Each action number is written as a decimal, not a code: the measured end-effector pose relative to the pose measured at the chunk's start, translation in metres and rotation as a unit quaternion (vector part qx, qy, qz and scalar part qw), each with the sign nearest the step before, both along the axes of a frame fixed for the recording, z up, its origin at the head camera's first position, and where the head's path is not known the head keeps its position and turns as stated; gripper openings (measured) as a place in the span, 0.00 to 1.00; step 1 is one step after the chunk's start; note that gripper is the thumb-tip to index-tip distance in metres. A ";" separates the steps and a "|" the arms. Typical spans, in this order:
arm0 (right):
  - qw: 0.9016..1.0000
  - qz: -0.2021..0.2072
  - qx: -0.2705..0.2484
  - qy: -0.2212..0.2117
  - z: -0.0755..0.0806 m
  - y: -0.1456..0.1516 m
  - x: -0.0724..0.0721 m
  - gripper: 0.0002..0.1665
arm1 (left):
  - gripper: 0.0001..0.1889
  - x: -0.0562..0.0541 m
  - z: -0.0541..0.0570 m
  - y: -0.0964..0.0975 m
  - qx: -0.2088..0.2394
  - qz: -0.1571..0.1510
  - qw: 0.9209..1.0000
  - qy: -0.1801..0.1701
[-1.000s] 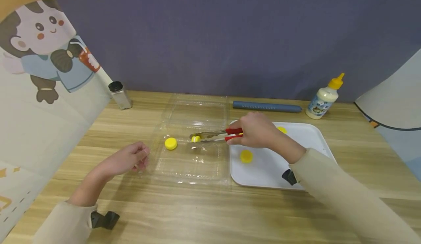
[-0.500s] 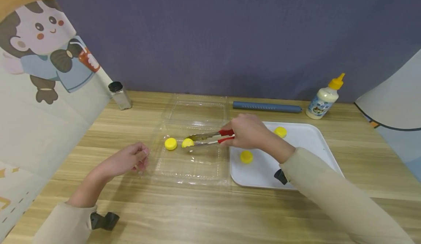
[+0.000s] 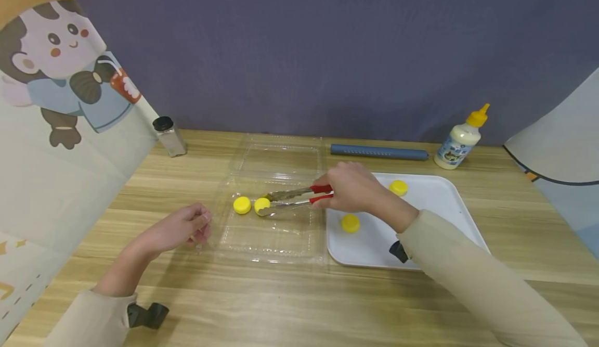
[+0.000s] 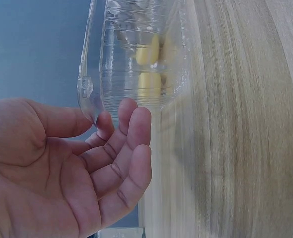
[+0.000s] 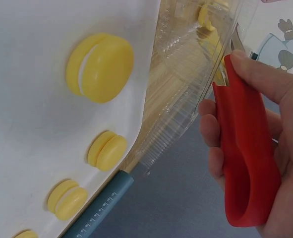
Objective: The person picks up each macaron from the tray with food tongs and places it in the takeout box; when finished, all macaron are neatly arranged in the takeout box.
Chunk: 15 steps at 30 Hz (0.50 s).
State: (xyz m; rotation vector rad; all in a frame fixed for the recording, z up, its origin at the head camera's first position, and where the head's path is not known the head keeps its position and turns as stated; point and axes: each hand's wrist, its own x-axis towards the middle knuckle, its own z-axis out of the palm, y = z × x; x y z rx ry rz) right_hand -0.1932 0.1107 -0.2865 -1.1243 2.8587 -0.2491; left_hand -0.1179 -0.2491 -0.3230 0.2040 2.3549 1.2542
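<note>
My left hand (image 3: 180, 227) pinches the near-left rim of a clear plastic clamshell box (image 4: 89, 89) between thumb and forefinger, the other fingers loosely bent. The box lies with its lid (image 3: 281, 154) folded back. In my right hand (image 3: 353, 191) are tongs with red handles (image 5: 250, 148), reaching over the box from the right. Their metal tips are spread at a yellow macaron (image 3: 262, 206), one tip overlapping its front edge. Just left of it, another yellow macaron (image 3: 242, 205) lies flat in the box.
A white tray (image 3: 374, 253) holding several macarons (image 5: 106, 67) stands right of the box. Behind lies a blue-grey stick (image 3: 379, 152). A yellow-capped squeeze bottle (image 3: 456, 146) stands back right, a black-lidded shaker (image 3: 170, 138) back left, against the dark wall.
The tongs moved left with the macaron, which turned from on edge to flat beside the other one. The tips have spread apart. My left hand stayed at the rim.
</note>
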 end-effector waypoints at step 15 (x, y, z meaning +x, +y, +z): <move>0.999 -0.009 -0.031 -0.004 0.003 0.028 0.007 0.30 | 0.13 -0.001 -0.001 -0.001 0.006 -0.001 1.000 -0.001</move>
